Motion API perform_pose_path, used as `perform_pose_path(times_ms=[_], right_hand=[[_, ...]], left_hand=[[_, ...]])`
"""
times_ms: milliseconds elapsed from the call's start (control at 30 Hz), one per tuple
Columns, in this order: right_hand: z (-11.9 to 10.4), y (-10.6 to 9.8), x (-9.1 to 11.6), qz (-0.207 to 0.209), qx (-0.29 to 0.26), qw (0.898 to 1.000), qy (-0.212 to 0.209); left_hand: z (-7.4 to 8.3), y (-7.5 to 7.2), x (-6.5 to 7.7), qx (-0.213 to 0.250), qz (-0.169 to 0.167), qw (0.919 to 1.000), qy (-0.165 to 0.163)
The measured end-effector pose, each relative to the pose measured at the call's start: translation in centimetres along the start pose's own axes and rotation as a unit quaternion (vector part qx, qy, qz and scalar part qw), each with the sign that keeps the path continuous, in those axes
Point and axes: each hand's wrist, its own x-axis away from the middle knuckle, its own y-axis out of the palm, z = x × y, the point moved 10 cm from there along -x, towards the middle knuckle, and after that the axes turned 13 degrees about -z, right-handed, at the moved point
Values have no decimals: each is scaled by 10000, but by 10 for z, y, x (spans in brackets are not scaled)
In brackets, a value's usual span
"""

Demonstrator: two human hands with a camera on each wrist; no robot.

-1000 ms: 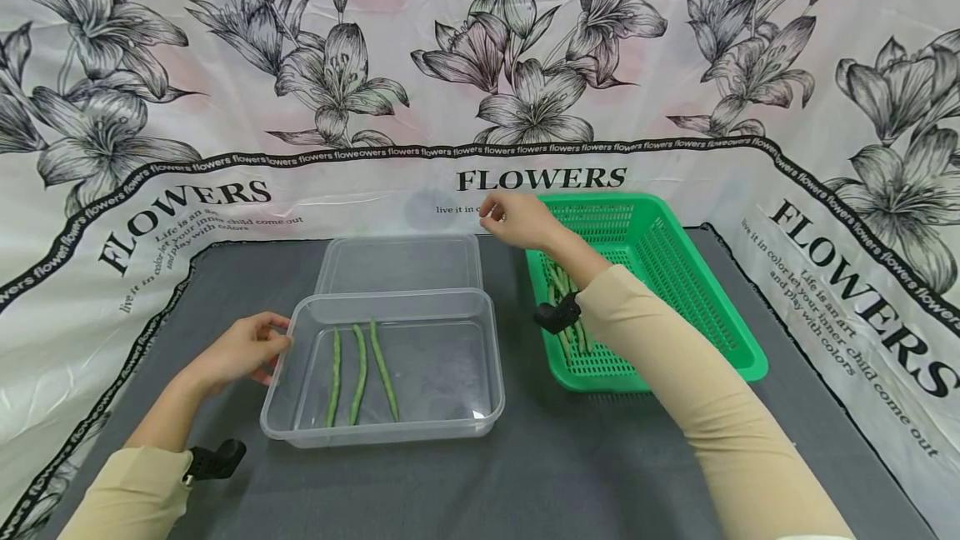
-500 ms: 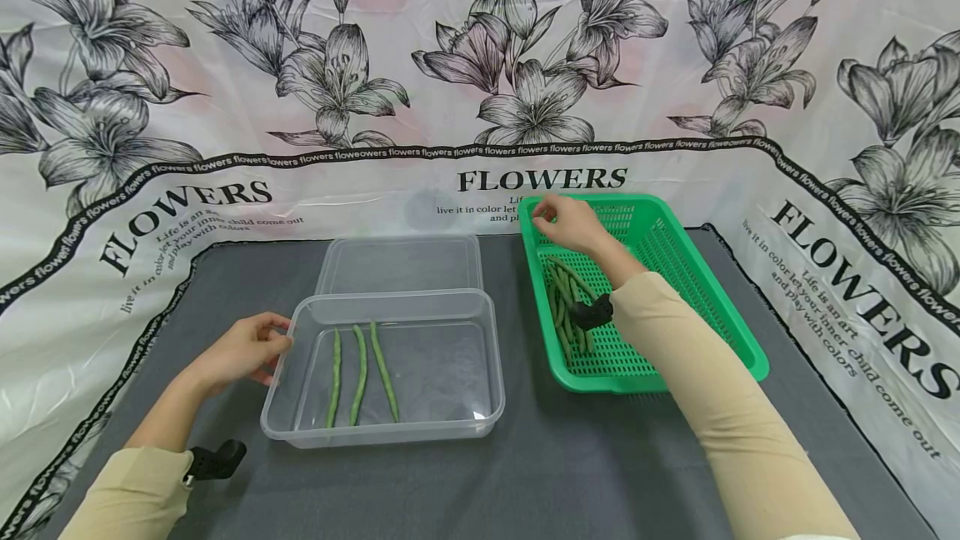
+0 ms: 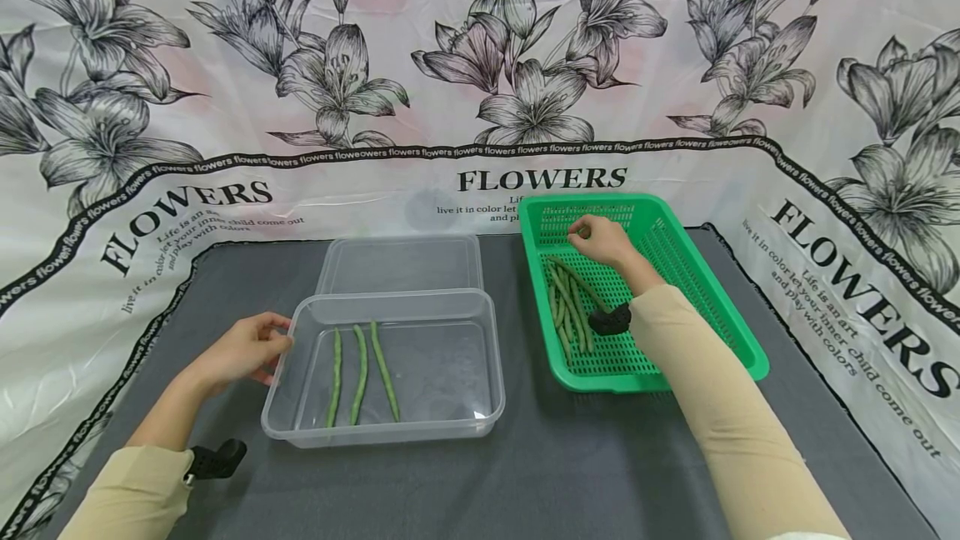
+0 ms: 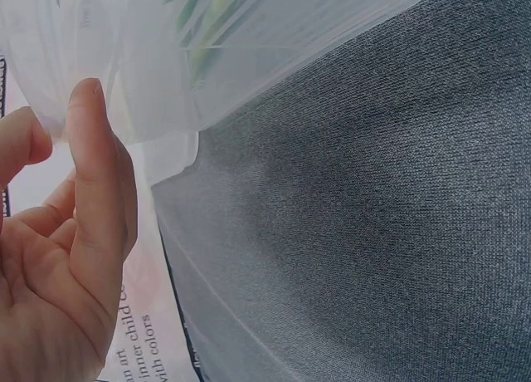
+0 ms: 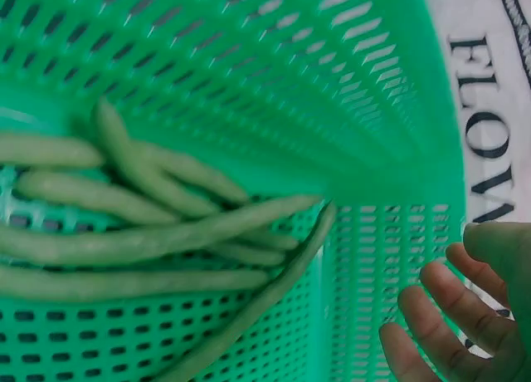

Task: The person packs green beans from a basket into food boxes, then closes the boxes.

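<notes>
My left hand [image 3: 243, 350] rests its fingertips against the left wall of a clear plastic box [image 3: 442, 373]. In the left wrist view, the fingers [image 4: 93, 162] are loosely bent at the box's side. Three green beans [image 3: 383, 371] lie apart inside the box. My right hand [image 3: 602, 240] hovers over the back part of a green basket [image 3: 720, 332] and holds nothing. Its fingers [image 5: 452, 303] are spread and slightly bent in the right wrist view. Several more green beans [image 3: 572, 307] lie in a heap on the basket's left side, nearer me than the hand.
A clear lid [image 3: 401, 263] lies flat behind the box. Grey cloth [image 3: 450, 494] covers the table between and in front of the containers. A flower-printed sheet [image 3: 420, 107] hangs behind and along both sides.
My right hand has moved rightward and down, from beyond the basket's back left corner to above its inside, uncovering more of the bean heap. The left hand and the box have not moved.
</notes>
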Motion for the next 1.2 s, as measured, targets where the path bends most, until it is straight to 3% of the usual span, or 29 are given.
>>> perform_pose_path(times_ms=[433,1200], right_hand=[[29,18,-1,-291,60,9992,269],[52,48,-2,-936,-282,9929,672]], left_hand=[[-2,-1,-1,14,-3,10000,-27],[-1,-1,0,-20,40,10000,13]])
